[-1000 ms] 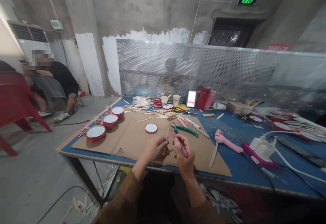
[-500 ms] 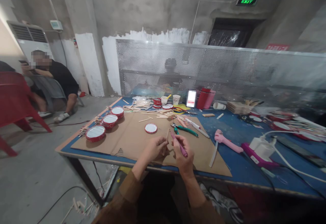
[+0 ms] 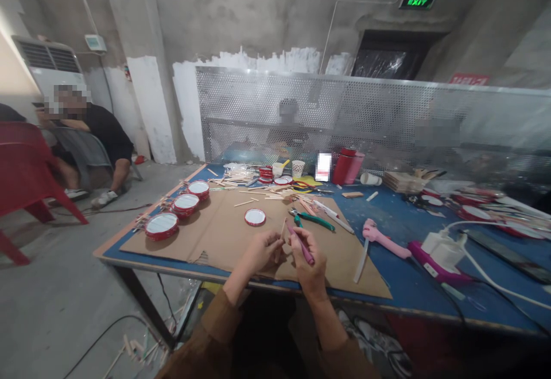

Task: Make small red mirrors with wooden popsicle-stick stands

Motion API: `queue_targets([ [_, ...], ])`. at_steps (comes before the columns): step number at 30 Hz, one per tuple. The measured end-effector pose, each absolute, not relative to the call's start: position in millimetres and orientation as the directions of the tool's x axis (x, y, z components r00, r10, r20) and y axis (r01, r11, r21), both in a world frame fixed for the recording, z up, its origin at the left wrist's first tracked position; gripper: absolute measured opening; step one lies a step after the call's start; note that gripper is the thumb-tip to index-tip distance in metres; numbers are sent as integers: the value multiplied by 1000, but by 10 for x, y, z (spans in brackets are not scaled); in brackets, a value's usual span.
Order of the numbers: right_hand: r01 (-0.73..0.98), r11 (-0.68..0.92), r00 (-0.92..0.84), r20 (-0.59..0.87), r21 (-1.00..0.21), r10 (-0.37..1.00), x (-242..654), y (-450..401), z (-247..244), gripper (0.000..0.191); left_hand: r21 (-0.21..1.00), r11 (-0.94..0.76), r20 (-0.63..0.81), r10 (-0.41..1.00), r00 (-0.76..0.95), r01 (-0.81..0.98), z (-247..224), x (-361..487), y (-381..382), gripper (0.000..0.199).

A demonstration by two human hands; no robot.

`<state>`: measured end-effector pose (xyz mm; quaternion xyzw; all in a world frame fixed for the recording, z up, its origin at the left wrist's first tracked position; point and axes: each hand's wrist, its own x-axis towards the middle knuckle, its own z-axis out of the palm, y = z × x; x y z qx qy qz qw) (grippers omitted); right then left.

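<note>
While the far left of the frame holds three groups of red-rimmed drums (image 3: 161,225) near the edge of the cardboard (image 3: 224,235), we see thin sticks (image 3: 140,222) poking out beside them; whether these are fixed on, we cannot tell, but we judge these pieces further along than the rest. Left of centre, a few loose sticks (image 3: 244,202) lie bare, apparently unused. Near the middle, a single disc (image 3: 255,217) lies flat and alone with no stick visible at it, so it seems to have work left. In the lower centre, our left hand (image 3: 262,248) is closed in a pinch on a slim wooden stick (image 3: 283,228) that points upward. Just to its right, a pink pen-like tool (image 3: 306,252) sits in our right hand (image 3: 314,267), whose fingers curl firmly around it; its tip is close to the stick's upper end, though we cannot tell whether they touch. We take this stick as partway at most. Right of centre, green-handled pliers (image 3: 317,221) lie free of both hands, and farther right a pink glue gun (image 3: 390,242) rests unheld.
</note>
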<state>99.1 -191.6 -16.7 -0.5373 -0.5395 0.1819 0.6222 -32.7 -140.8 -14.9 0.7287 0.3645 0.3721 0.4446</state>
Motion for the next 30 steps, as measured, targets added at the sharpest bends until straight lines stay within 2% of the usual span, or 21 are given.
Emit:
queue_targets([
  [5, 340, 361, 416, 483, -868, 770, 991, -1924, -182, 36, 922, -328, 210, 869, 448, 206, -143, -325, -1409, 27],
  [10, 349, 381, 357, 498, -856, 790, 991, -1914, -190, 34, 902, -353, 222, 874, 432, 249, -143, -330, -1407, 25],
  [16, 322, 353, 416, 467, -878, 781, 997, -1922, -160, 38, 915, -339, 219, 872, 438, 217, -151, -324, -1400, 24],
  [22, 365, 362, 348, 486, -858, 802, 994, -1924, -147, 37, 917, -338, 214, 866, 452, 213, -139, -328, -1413, 29],
  [30, 355, 346, 358, 469, -868, 808, 995, -1915, -159, 37, 928, -323, 207, 861, 465, 185, -150, -330, -1409, 29],
])
